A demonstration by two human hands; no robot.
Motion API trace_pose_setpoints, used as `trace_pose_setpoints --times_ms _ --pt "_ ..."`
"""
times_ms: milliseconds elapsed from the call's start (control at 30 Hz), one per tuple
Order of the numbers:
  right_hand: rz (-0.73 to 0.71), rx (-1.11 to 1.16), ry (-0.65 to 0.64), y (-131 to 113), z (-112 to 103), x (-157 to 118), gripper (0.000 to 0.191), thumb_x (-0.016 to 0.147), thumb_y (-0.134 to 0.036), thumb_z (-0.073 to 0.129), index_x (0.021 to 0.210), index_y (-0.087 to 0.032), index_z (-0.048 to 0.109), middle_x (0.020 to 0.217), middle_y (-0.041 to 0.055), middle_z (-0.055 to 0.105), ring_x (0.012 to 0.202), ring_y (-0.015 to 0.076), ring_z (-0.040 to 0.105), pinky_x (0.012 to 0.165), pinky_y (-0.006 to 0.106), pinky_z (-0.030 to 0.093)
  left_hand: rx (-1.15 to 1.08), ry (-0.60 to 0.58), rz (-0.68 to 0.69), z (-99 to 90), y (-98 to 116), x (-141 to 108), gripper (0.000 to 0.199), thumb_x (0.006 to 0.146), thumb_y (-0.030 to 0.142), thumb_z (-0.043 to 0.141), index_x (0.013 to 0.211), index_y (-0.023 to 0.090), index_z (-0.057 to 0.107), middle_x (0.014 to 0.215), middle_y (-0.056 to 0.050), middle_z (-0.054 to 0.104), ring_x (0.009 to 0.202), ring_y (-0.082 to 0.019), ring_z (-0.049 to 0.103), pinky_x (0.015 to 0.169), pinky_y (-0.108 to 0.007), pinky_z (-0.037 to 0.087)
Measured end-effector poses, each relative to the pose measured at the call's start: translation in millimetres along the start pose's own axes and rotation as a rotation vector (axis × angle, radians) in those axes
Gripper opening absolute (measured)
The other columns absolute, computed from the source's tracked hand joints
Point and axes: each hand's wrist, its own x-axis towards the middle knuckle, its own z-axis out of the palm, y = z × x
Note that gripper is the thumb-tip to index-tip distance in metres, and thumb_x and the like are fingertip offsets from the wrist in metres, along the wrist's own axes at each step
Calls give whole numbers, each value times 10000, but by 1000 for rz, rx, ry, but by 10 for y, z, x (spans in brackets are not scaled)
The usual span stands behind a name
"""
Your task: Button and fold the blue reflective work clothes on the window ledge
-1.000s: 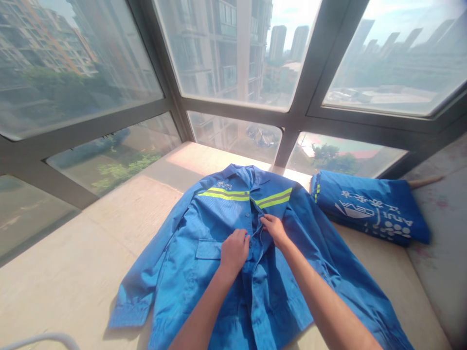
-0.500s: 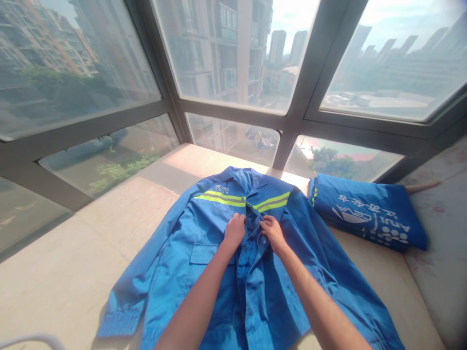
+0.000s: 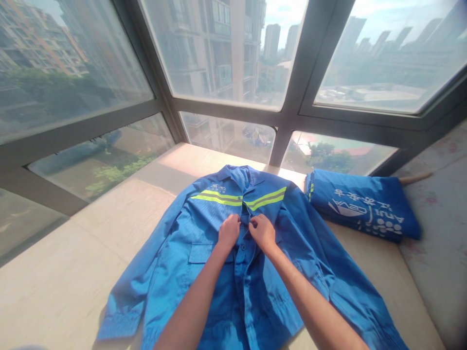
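Observation:
A blue jacket [image 3: 207, 223] with yellow-green and grey reflective stripes across the chest lies spread front up, sleeves out to both sides. Buttons run down its front opening. My left hand [image 3: 229, 230] pinches the front edge on the left side, just below the stripes. Close beside it, my right hand [image 3: 262, 232] grips the other front edge, fingers bent together. The small part between the fingertips is hidden. One button shows below the hands.
A folded blue garment [image 3: 361, 204] with white print lies on the pale ledge [image 3: 73, 272] at the right, a wooden stick end [image 3: 416, 179] behind it. Framed windows [image 3: 226, 112] rise along the back and left; a patterned wall stands right.
My right hand has moved left, nearer my left hand, bringing its jacket edge along. The whole view has shifted slightly.

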Motion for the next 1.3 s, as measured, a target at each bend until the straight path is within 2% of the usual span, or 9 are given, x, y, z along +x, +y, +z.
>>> trace_pose_setpoints --times_ms 233,367,500,667,900,1133,1300 --pt "100 264 -17 -103 120 60 228 788 -274 584 918 -261 772 910 10 762 853 193 680 767 267 477 -284 55 3 -46 -175 122 119 829 118 596 886 190 672 870 -20 735 815 -157 687 770 -244 509" --pt "94 388 -17 -76 194 118 262 746 -280 567 887 -217 778 854 29 767 826 208 691 762 280 501 -368 123 18 -54 -155 107 123 831 125 585 889 180 679 851 -21 731 766 -151 685 744 -247 525" --pt "88 433 -19 -25 219 145 266 747 -350 585 841 -188 774 823 48 768 773 218 694 720 291 516 -382 192 66 -45 -82 37 142 824 100 585 871 190 685 892 -24 717 840 -155 670 807 -260 511" --pt "73 463 17 -15 232 121 335 765 -428 596 878 -164 768 824 64 766 740 212 684 695 293 523 -327 222 99 -39 -4 -57 174 859 110 557 874 204 703 893 -40 694 874 -181 639 816 -285 470" --pt "12 396 83 -67 245 68 320 767 -356 554 905 -174 779 845 69 743 752 203 645 741 313 506 -312 232 56 -9 28 -82 154 858 117 566 857 201 695 860 -34 700 830 -180 632 783 -285 455" --pt "-13 369 64 -128 265 69 330 780 -319 532 930 -173 787 856 70 745 755 204 652 751 315 514 -347 236 36 -13 43 -112 151 854 121 570 868 204 695 888 -33 703 854 -173 630 810 -282 456" --pt "35 412 2 -132 288 10 372 789 -307 544 1040 -162 777 917 86 770 804 229 701 787 336 553 -385 275 -14 16 121 -125 193 847 109 543 861 205 710 886 -53 701 873 -196 636 830 -313 458"
